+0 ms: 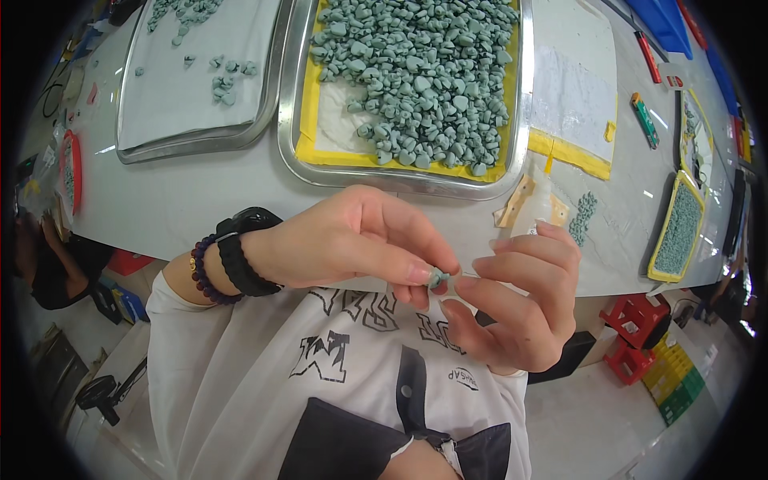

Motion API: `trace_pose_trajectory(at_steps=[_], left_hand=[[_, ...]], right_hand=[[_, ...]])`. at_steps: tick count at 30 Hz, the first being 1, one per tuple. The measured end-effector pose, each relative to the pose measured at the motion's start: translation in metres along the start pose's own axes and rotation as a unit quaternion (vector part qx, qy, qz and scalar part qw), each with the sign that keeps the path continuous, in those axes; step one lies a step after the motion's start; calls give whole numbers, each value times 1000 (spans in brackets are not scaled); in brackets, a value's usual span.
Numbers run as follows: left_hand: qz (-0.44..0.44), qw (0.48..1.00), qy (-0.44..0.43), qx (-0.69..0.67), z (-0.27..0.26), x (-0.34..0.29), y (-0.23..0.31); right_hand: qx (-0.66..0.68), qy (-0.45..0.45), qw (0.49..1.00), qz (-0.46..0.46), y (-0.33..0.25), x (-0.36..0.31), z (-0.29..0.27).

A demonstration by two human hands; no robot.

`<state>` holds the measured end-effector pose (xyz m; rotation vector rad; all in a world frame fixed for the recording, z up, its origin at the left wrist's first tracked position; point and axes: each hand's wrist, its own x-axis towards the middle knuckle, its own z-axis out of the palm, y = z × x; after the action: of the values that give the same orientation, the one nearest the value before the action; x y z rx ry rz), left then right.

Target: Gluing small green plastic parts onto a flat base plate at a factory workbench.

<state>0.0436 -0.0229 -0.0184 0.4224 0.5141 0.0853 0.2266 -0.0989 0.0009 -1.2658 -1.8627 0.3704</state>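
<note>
left hand [340, 244] pinches small, rounded grey-green piece [436, 278]; right hand [524, 308], grip unclear. shallow fingertip hold could slip.

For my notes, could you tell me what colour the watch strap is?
The watch strap is black, clearest in the head view.

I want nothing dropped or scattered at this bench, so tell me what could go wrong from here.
The small green-grey piece is pinched at the fingertips of the left hand, so it could slip from that grip and fall.

The pale bottle appears just beyond the fingers of the right hand; a careless move might knock it.

The loose green bits lie beside the bottle, with no tray around them, so a brush could scatter them.
</note>
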Motion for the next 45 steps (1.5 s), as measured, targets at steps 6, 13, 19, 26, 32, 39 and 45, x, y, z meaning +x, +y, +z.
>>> trace_pose_trajectory(at_steps=[6, 13, 19, 26, 32, 39, 45], left_hand=[[41, 997, 15, 66, 0, -1, -1], [46, 994, 52, 86, 6, -3, 2], [89, 990, 63, 91, 3, -2, -5], [105, 993, 40, 44, -2, 0, -1], [132, 991, -13, 24, -7, 5, -9], [125, 990, 48, 39, -3, 4, -10], [128, 990, 45, 36, -4, 3, -9]], right_hand=[[-60, 40, 997, 17, -7, -6, 10], [-80, 42, 995, 43, -9, -4, 12], [-59, 38, 997, 40, -5, -5, 14], [-121, 143, 973, 138, 20, -19, -30], [-216, 68, 949, 220, 59, -31, -47], [-189, 23, 968, 161, 49, -9, -46], [-231, -62, 955, 175, 27, -11, -35]])
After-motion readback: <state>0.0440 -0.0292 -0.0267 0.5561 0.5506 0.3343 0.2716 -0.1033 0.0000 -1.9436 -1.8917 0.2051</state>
